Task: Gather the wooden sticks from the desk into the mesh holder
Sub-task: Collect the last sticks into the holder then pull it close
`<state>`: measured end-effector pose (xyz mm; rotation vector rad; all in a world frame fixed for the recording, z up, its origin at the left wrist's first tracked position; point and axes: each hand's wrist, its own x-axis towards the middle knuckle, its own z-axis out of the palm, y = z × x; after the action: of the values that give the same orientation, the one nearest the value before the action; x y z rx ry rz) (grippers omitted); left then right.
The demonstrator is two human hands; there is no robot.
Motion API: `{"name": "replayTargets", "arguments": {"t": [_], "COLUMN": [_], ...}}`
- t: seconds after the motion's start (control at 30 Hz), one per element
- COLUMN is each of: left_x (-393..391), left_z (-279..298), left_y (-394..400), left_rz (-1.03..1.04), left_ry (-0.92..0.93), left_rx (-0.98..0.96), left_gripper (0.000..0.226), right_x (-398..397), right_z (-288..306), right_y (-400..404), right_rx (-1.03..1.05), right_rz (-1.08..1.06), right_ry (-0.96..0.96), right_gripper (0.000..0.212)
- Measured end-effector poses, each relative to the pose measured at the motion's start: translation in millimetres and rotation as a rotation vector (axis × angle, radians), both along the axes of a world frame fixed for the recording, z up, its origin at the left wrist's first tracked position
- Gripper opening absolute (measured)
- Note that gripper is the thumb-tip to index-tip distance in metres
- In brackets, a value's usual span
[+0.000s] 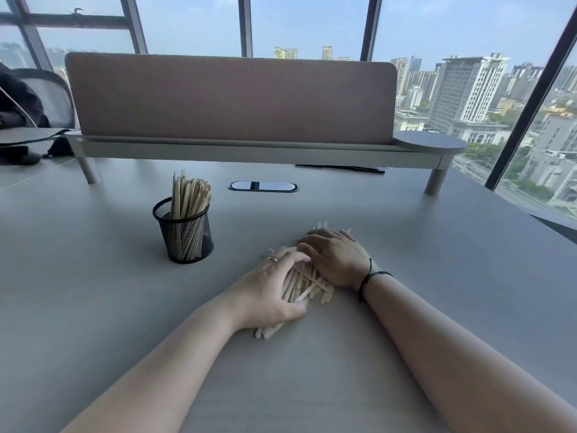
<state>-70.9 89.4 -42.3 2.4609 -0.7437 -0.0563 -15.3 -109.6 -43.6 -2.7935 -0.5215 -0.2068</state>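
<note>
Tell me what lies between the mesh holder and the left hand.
Only bare desk lies between the mesh holder and the left hand, as the head view shows.

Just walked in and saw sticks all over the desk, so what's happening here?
A person is raking a loose pile of wooden sticks together on the desk. The left hand grips one side of the pile while the right hand presses flat on the other. The mesh holder, further left, already holds many sticks upright.
</note>
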Motion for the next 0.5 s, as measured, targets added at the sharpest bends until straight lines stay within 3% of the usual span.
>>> {"name": "replayTargets", "arguments": {"t": [0.07, 0.17, 0.33, 0.43, 0.5], "left_x": [4, 5, 1, -3, -8], "left_z": [0, 2, 2, 3, 3], "left_y": [6, 10, 9, 5, 0], "left_rz": [-0.004, 0.055, 0.223, 0.165, 0.102], "left_ry": [0.031, 0.021, -0.024, 0.063, 0.093], "left_rx": [-0.025, 0.030, 0.112, 0.125, 0.155], "left_gripper": [0.070, 0.067, 0.058, 0.074, 0.103], "right_x": [-10, -24, -57, -65, -65], "right_z": [-1, -3, -8, -11, -11], "right_y": [0, -2, -4, -4, -6], "right_rx": [0.014, 0.039, -0.041, -0.007, 0.063], "right_rz": [-0.121, -0.354, -0.407, -0.363, -0.325], "right_ry": [-0.108, -0.114, -0.204, -0.201, -0.161], "right_gripper": [0.036, 0.049, 0.055, 0.052, 0.050]}}
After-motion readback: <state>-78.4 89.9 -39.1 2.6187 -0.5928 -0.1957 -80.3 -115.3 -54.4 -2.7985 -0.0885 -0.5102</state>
